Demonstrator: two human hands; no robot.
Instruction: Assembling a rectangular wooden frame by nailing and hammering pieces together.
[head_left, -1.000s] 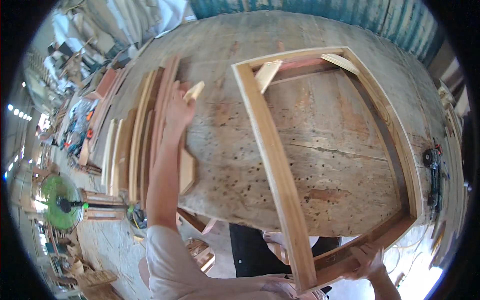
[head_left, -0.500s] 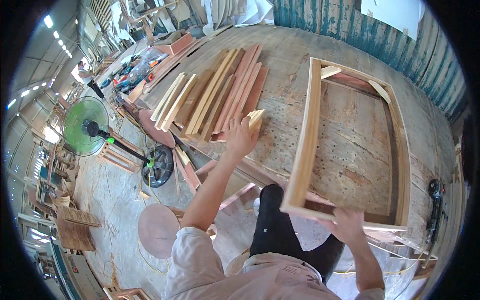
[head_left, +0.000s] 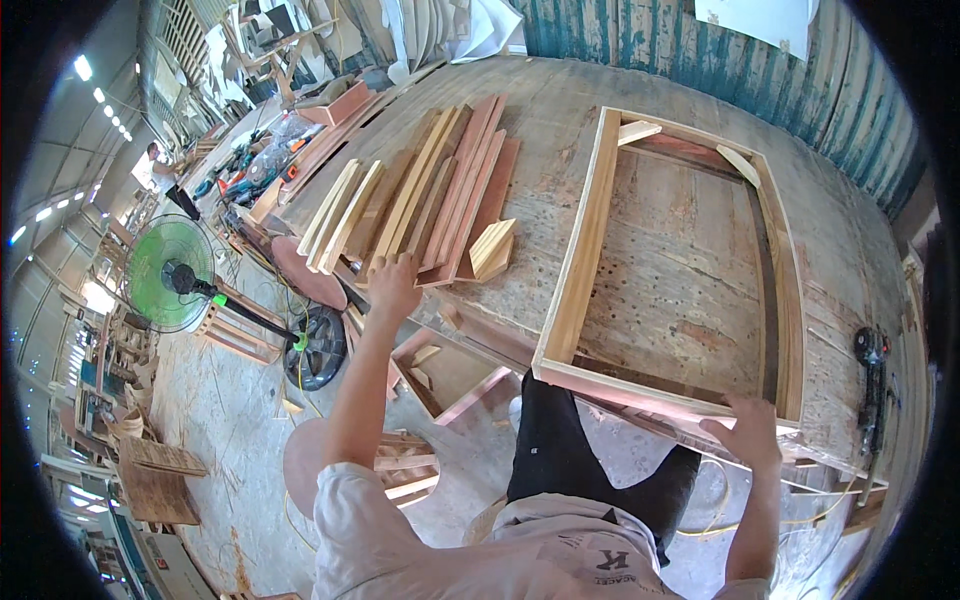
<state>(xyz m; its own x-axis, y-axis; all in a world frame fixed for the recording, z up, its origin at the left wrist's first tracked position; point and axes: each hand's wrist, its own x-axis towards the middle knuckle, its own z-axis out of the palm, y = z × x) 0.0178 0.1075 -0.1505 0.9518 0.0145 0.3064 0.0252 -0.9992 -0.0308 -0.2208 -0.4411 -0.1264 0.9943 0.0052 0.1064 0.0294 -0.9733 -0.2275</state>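
Note:
A rectangular wooden frame (head_left: 578,290) lies on the worktable to my right. My right hand (head_left: 747,432) grips its near rail by the right corner, thumb apart on the front side. Two pale corner pieces, a left one (head_left: 638,132) and a right one (head_left: 738,166), sit across its far corners. My left hand (head_left: 394,285) has its fingers curled over the near end of a brown wood strip (head_left: 430,205) in a row of several strips; its grip underneath is hidden. Beside that row rests a small stack of pale angled blocks (head_left: 492,248).
The worktable (head_left: 560,100) runs back to a corrugated wall (head_left: 640,45). Below its near edge is an open tray (head_left: 470,392) with offcuts. A standing fan (head_left: 180,275) is at left, power tools (head_left: 250,165) lie far left, and a black tool (head_left: 872,400) lies at right. Another person (head_left: 165,178) stands far off.
My left hand has moved left from the angled blocks, now lying on the table, to the strip ends. The frame's near end has swung left and my right hand has shifted toward its right corner.

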